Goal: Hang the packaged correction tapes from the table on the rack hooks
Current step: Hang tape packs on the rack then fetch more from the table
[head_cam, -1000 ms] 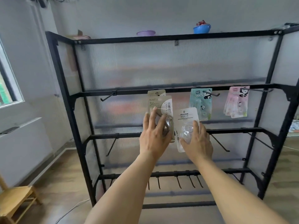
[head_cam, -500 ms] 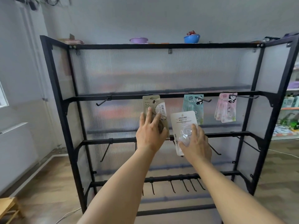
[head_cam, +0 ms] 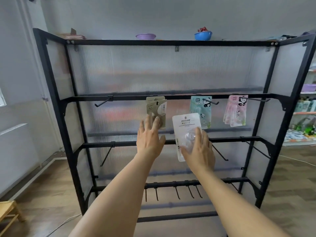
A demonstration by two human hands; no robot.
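- we stand facing a black metal rack [head_cam: 51,103] with frosted back panels, and our two bare arms reach forward into it from six o'clock.
- our left hand [head_cam: 149,139] sits just left of centre, its fingers [head_cam: 150,121] straight and spread, resting on the lower part of the beige packs [head_cam: 156,111] that hang from the middle rail at about twelve o'clock from the hand. we judge the flat touch is there to settle the packs on their hook so they hang straight.
- our right hand [head_cam: 198,151] is at about three o'clock from the left hand, gripping a white pack of correction tape [head_cam: 183,124] by its lower half, a finger laid over the clear blister. holding it low leaves the hang hole at the top free to meet a hook.
- the white pack is upright, tilted slightly left, and in the air in front of the rack, not on any hook yet.
- at two o'clock from our hands, teal panda packs [head_cam: 201,110] hang on one hook and pink panda packs [head_cam: 236,110] on the next, so each design seems to get its own hook.
- an empty hook [head_cam: 102,102] juts from the same rail at ten o'clock, and more empty hooks [head_cam: 176,192] line the bottom rail at six o'clock. one of these is probably where the white pack belongs.
- the tabletop is out of view.
- on top of the rack sit a purple bowl [head_cam: 145,36] and a blue bowl [head_cam: 203,35].
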